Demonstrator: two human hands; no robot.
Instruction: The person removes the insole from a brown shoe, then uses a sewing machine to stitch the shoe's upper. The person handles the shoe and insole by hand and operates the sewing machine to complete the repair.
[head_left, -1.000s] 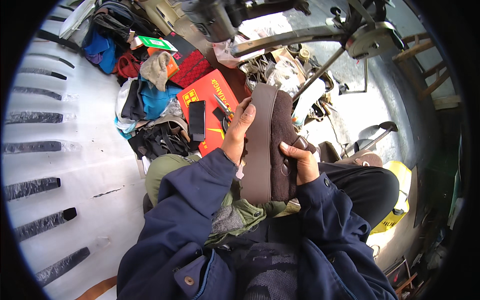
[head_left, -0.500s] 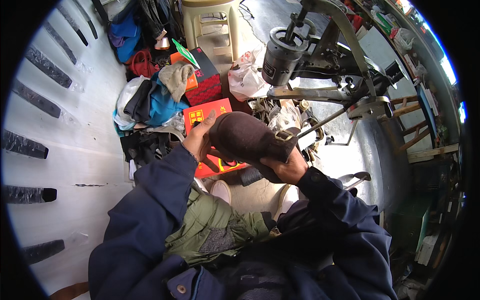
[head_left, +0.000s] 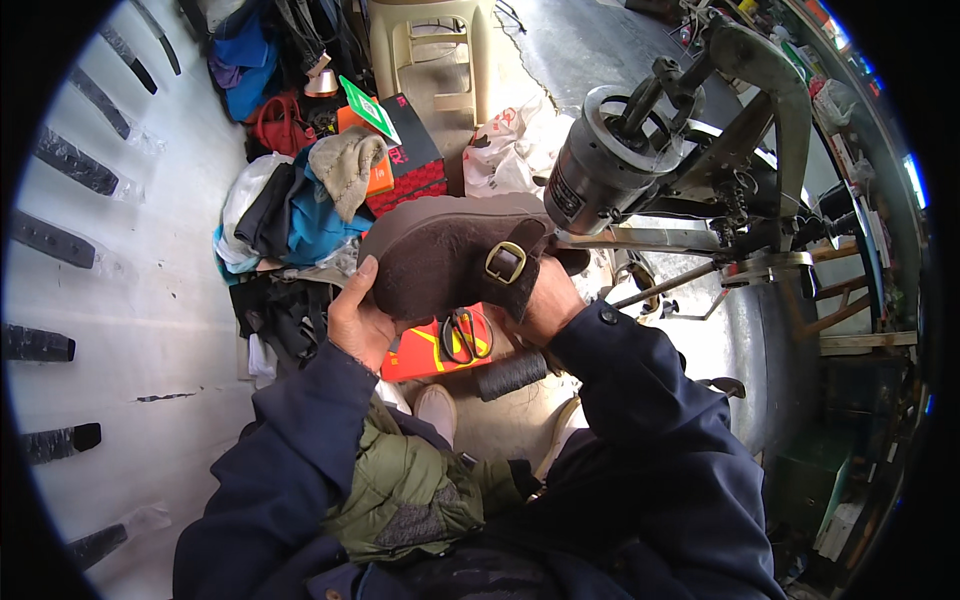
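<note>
Shoe (brown), sole again visible

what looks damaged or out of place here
A dark, jagged mark breaks the white panel at left, perhaps a scratch or tear; I can't tell which. The brown shoe shows no obvious damage.

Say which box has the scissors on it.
The bright red box, just below the shoe in the picture: the scissors lie on it. The black-topped box and orange box, above the shoe, show none.
</note>
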